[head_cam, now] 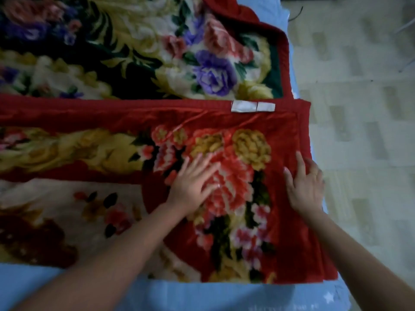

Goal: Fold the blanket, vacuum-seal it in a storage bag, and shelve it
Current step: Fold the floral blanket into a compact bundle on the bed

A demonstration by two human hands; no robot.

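Note:
A thick red floral blanket [235, 135] lies partly folded across a bed with a light blue sheet [202, 297]. Its near portion is folded over, and a white label [252, 106] shows on the red hem. My left hand [193, 185] lies flat with spread fingers on the folded layer's big red flower. My right hand [305, 182] rests with straight fingers on the blanket's right edge, where it drops over the bedside. A dark floral part of the blanket [134, 46] spreads over the far half of the bed.
To the right of the bed is a pale patterned tile floor [359, 108]. A thin dark cable [296, 14] lies on the floor near the top. The bed's near edge runs along the bottom of the view.

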